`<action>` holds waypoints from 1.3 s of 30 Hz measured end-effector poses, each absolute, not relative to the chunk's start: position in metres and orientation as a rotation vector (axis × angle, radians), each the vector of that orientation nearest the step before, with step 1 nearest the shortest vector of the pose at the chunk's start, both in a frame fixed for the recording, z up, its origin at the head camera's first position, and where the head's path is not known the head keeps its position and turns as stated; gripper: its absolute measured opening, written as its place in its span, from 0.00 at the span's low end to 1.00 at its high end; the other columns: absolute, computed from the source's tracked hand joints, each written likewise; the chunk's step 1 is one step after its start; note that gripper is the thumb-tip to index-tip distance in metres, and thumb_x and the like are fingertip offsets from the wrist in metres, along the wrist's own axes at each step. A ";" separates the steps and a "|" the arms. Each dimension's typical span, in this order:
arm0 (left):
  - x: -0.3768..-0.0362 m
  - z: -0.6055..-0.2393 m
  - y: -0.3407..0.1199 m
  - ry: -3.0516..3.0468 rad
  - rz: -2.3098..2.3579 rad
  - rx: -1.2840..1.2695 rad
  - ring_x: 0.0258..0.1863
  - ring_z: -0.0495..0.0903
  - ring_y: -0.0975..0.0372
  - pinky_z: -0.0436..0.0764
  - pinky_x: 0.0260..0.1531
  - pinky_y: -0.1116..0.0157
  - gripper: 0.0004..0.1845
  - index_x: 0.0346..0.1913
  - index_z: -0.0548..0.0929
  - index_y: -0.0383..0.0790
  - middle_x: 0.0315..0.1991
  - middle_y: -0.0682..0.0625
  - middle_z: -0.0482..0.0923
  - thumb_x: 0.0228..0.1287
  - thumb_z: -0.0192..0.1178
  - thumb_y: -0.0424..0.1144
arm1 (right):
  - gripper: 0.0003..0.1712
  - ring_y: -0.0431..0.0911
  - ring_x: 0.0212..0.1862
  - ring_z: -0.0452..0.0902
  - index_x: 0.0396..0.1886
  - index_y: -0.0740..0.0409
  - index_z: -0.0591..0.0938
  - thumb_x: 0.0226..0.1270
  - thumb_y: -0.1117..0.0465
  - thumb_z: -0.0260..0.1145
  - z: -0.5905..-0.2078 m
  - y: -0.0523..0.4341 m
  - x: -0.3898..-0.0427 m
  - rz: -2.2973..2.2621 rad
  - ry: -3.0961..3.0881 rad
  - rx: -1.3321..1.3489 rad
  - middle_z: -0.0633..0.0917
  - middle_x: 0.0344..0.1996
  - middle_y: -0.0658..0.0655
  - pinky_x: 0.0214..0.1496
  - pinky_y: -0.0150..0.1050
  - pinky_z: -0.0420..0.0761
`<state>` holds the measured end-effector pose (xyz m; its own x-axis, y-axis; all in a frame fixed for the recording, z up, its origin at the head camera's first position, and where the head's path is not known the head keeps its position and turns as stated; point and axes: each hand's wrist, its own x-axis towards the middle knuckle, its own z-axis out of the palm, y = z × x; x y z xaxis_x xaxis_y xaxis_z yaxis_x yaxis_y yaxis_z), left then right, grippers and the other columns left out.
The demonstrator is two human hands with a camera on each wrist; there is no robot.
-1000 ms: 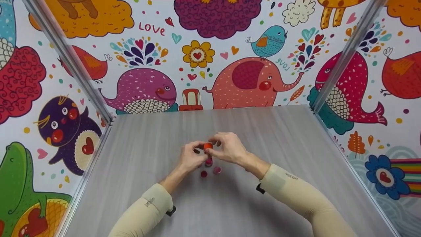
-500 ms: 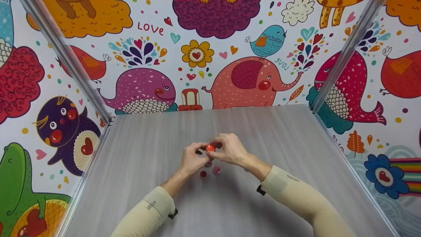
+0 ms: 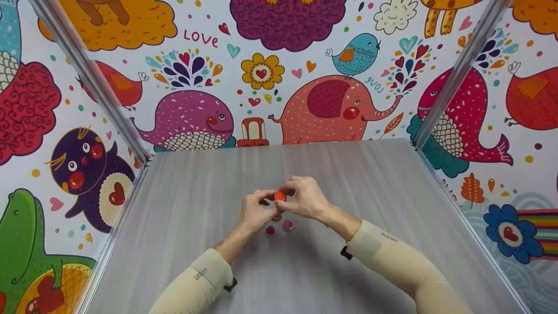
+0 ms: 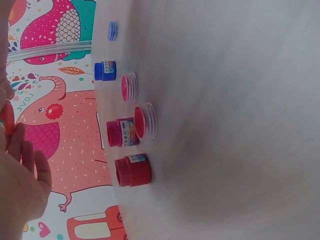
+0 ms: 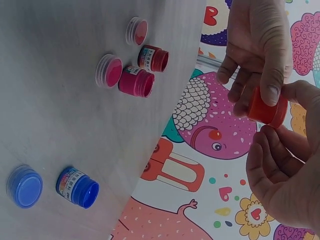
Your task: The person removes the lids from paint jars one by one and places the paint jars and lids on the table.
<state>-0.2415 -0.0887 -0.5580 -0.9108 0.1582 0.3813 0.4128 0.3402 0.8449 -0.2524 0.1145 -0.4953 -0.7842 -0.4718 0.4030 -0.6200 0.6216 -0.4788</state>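
Note:
Both hands hold a small orange paint jar (image 3: 280, 196) above the table. My left hand (image 3: 257, 209) grips the jar's body, its thumb across it in the right wrist view. My right hand (image 3: 308, 198) pinches the ridged lid (image 5: 282, 113) end with thumb and fingers. Below the hands stand an uncapped red paint jar (image 4: 134, 171) and an uncapped magenta paint jar (image 4: 122, 132). A red lid (image 5: 137, 31) and a pink lid (image 5: 109, 71) lie in front of them. The head view hides most of the jars behind the hands.
An uncapped blue paint jar (image 5: 77, 187) and its blue lid (image 5: 25, 186) stand farther right on the grey table (image 3: 187, 187). Metal posts (image 3: 457, 74) rise at the back corners. Printed animal walls (image 3: 261, 35) enclose the table.
The orange jar has shifted slightly right and turned its end toward the head camera. The left hand has moved a little right with it. The lids on the table stay put.

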 end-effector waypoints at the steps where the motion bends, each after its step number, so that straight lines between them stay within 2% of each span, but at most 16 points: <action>1: -0.241 -0.558 -0.088 -2.368 -1.593 -0.514 0.47 0.91 0.47 0.92 0.51 0.52 0.16 0.50 0.96 0.41 0.44 0.46 0.95 0.63 0.85 0.42 | 0.13 0.48 0.37 0.88 0.44 0.57 0.96 0.67 0.54 0.83 -0.495 0.115 -0.252 0.909 -2.603 0.896 0.92 0.35 0.56 0.41 0.38 0.88; 5: -0.241 -0.556 -0.088 -2.359 -1.596 -0.487 0.44 0.91 0.50 0.91 0.50 0.55 0.13 0.48 0.96 0.43 0.42 0.48 0.95 0.63 0.84 0.40 | 0.15 0.49 0.38 0.88 0.47 0.57 0.96 0.69 0.53 0.83 -0.496 0.116 -0.253 0.939 -2.602 0.907 0.92 0.37 0.56 0.43 0.37 0.89; 7: -0.240 -0.556 -0.088 -2.359 -1.606 -0.474 0.44 0.91 0.48 0.90 0.49 0.57 0.12 0.48 0.97 0.44 0.41 0.49 0.95 0.62 0.84 0.39 | 0.15 0.47 0.39 0.87 0.48 0.56 0.95 0.70 0.53 0.83 -0.496 0.117 -0.254 0.955 -2.600 0.932 0.92 0.37 0.56 0.43 0.36 0.88; 14: -0.237 -0.553 -0.088 -2.385 -1.636 -0.420 0.44 0.90 0.46 0.91 0.53 0.46 0.12 0.46 0.98 0.46 0.39 0.49 0.94 0.61 0.85 0.40 | 0.15 0.44 0.36 0.83 0.49 0.58 0.95 0.72 0.52 0.82 -0.495 0.122 -0.261 0.972 -2.571 1.091 0.91 0.38 0.57 0.40 0.32 0.85; 21: -0.237 -0.551 -0.090 -2.377 -1.642 -0.462 0.44 0.91 0.40 0.92 0.52 0.49 0.11 0.45 0.98 0.45 0.37 0.49 0.93 0.60 0.86 0.39 | 0.16 0.44 0.38 0.82 0.53 0.57 0.95 0.76 0.51 0.80 -0.490 0.127 -0.264 0.956 -2.568 1.231 0.91 0.41 0.57 0.40 0.31 0.84; 28: -0.237 -0.550 -0.090 -2.378 -1.619 -0.501 0.39 0.88 0.62 0.91 0.51 0.59 0.10 0.44 0.98 0.46 0.36 0.51 0.92 0.61 0.86 0.39 | 0.18 0.45 0.41 0.80 0.59 0.55 0.94 0.77 0.52 0.78 -0.486 0.132 -0.267 0.949 -2.563 1.340 0.90 0.44 0.57 0.40 0.30 0.80; 31: -0.236 -0.550 -0.089 -2.376 -1.625 -0.519 0.39 0.87 0.62 0.92 0.50 0.59 0.09 0.43 0.97 0.45 0.35 0.49 0.92 0.61 0.86 0.39 | 0.18 0.45 0.43 0.79 0.59 0.54 0.94 0.76 0.53 0.78 -0.486 0.134 -0.268 0.931 -2.546 1.385 0.89 0.44 0.56 0.42 0.32 0.81; 37: -0.237 -0.551 -0.088 -2.359 -1.669 -0.551 0.39 0.87 0.62 0.92 0.50 0.57 0.07 0.40 0.97 0.44 0.35 0.44 0.92 0.61 0.85 0.37 | 0.19 0.49 0.48 0.81 0.61 0.55 0.94 0.75 0.57 0.75 -0.486 0.135 -0.269 0.927 -2.533 1.459 0.87 0.46 0.58 0.50 0.47 0.89; 39: -0.238 -0.551 -0.088 -2.361 -1.672 -0.554 0.39 0.87 0.62 0.92 0.50 0.56 0.07 0.41 0.97 0.45 0.35 0.46 0.92 0.62 0.85 0.37 | 0.19 0.51 0.50 0.82 0.62 0.55 0.93 0.75 0.58 0.74 -0.486 0.135 -0.269 0.932 -2.543 1.462 0.87 0.48 0.58 0.52 0.48 0.90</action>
